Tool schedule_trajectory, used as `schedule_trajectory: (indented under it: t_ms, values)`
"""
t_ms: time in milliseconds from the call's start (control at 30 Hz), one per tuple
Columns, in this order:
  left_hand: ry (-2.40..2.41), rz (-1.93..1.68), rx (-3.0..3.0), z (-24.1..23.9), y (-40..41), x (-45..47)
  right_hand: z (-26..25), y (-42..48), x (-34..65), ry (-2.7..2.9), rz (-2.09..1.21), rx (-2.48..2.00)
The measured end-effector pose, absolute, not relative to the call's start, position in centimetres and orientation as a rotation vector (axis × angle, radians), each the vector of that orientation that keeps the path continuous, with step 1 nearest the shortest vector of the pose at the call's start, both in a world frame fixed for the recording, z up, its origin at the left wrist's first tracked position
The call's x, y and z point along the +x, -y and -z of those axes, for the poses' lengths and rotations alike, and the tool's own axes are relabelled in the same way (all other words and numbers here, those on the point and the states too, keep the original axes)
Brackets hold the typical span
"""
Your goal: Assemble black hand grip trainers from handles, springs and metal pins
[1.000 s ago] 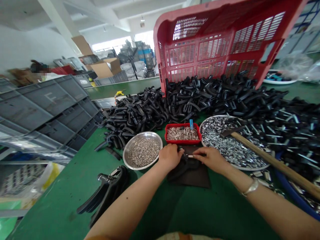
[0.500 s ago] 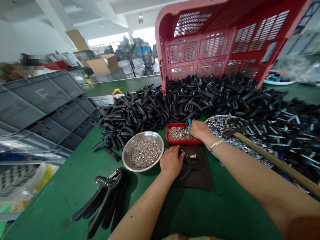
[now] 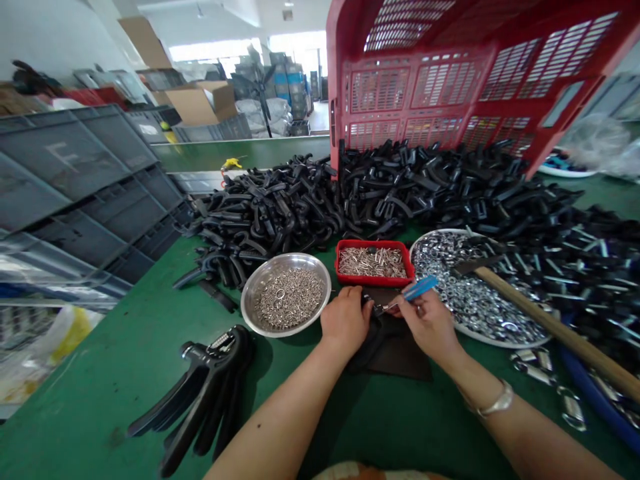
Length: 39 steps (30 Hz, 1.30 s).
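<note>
My left hand (image 3: 347,320) is closed around the head of a black spring hand grip (image 3: 369,347), pressing it against a dark mat (image 3: 407,363). Part of the grip is hidden under my fingers. Between the fingers of my right hand (image 3: 433,327) is a slim blue-handled tool (image 3: 421,287); its thin metal end points left at the grip's spring. The tool's exact kind is unclear. Just beyond both hands stands a red tray (image 3: 375,281) of small metal pins. To the left of my left hand is a metal bowl (image 3: 245,303) full of tiny metal parts.
Several assembled hand grips (image 3: 220,380) lie at the left front. A pile of black handles (image 3: 280,207) spreads before a tipped red crate (image 3: 345,87). On the right, a hammer (image 3: 530,313) rests across a white tray (image 3: 480,337) of shiny parts. Grey crates (image 3: 85,167) are stacked left.
My right hand has come back from the red tray, down to the grip under my left hand, still holding the blue tool. My left hand stays on the grip. The view has shifted slightly.
</note>
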State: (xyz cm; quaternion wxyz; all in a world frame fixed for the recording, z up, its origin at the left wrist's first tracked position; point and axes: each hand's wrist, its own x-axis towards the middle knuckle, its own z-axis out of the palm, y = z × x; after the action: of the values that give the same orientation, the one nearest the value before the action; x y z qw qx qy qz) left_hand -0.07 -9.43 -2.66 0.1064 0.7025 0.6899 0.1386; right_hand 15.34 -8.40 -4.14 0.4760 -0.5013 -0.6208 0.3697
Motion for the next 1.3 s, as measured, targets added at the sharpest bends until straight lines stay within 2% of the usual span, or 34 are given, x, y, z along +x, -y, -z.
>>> schedule_trajectory:
  t_ms: [200, 433, 633, 833, 1133, 1300]
  values:
    - [-2.036, -0.451, 2.076, 2.9, 9.5, 0.0, 4.5, 8.4, 15.7, 1.457, -0.977, -1.154]
    - [-2.031, -0.477, 2.066, 2.8, 9.5, -0.1, 4.0, 9.0, 14.7, 1.599, -0.832, -1.201]
    - [-2.013, -0.504, 2.038, 2.8, 9.4, -0.1, 3.1, 7.6, 14.7, 1.183, -1.338, -1.240]
    - [-2.012, -0.451, 2.016, 2.6, 9.3, 0.0, 1.8, 8.0, 14.7, 1.346, -1.621, -1.247]
    - [-2.018, -0.504, 2.027, 2.6, 9.5, -0.1, 3.2, 8.5, 15.6, 1.383, -1.176, -1.229]
    - [-2.023, -0.483, 2.020, 2.7, 9.5, -0.1, 3.0, 8.9, 15.6, 1.509, -1.069, -1.231]
